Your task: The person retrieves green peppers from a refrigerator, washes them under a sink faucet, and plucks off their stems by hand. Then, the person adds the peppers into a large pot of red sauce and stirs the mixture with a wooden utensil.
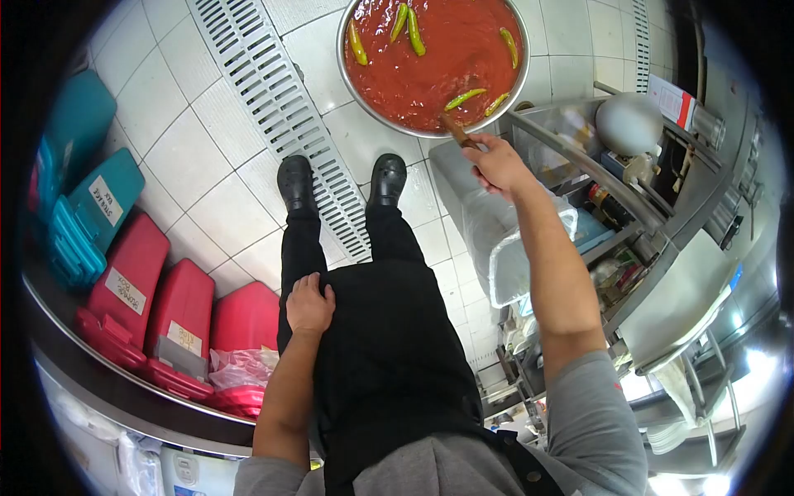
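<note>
A large round metal pot (pixel 341 70) full of red sauce (pixel 430 74) stands at the top of the view. Several long green chili peppers (pixel 415 33) float on the sauce. My right hand (pixel 502 165), at the pot's near rim, is closed around the wooden handle (pixel 460 132) of a utensil. Its far end dips into the sauce, so I cannot make out its shape. On my left thigh, over the black apron (pixel 389 331), rests my left hand (pixel 310 306), holding nothing, its thumb apart from the fingers.
Red storage boxes (pixel 128 281) and teal ones (pixel 95 207) line the left side. A floor drain grate (pixel 273 83) runs past my black shoes (pixel 387 180). Right of me stand a plastic-lined bin (pixel 475 215) and a metal rack (pixel 608 178) with bottles and containers.
</note>
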`<state>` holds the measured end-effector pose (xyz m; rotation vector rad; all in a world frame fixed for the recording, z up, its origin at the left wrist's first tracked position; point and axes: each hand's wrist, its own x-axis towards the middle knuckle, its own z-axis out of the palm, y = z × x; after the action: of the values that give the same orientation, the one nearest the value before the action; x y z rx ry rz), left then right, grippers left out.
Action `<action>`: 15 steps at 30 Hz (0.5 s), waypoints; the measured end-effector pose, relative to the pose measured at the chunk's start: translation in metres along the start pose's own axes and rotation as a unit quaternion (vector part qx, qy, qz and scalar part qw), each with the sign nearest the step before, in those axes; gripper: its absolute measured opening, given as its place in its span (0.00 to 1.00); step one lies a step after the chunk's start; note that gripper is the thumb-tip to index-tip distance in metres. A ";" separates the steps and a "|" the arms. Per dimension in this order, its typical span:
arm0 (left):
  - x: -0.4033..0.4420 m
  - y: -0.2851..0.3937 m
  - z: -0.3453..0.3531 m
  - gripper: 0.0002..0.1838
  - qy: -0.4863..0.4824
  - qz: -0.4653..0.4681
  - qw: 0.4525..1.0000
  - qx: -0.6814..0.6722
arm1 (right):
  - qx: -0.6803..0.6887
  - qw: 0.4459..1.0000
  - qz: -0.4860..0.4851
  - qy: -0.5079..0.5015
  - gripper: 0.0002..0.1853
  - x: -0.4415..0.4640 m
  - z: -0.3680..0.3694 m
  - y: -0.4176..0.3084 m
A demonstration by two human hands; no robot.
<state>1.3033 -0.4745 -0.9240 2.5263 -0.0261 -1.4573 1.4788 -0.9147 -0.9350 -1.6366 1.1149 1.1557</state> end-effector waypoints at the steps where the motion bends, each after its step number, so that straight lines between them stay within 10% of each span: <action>1: 0.000 0.000 0.000 0.22 0.000 0.001 1.000 -0.001 | 0.045 0.999 0.015 -0.013 0.20 0.000 0.010 -0.006; 7: -0.002 -0.001 0.004 0.22 0.012 0.010 1.000 0.002 | 0.420 0.893 0.000 -0.160 0.16 0.042 0.046 -0.007; 15: -0.002 0.005 -0.001 0.23 -0.018 -0.008 1.000 0.011 | 0.526 0.814 -0.093 -0.229 0.21 0.043 0.049 0.037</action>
<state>1.3033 -0.4795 -0.9210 2.5234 -0.0280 -1.5166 1.4396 -0.8868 -0.9926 -0.5300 0.9527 0.5343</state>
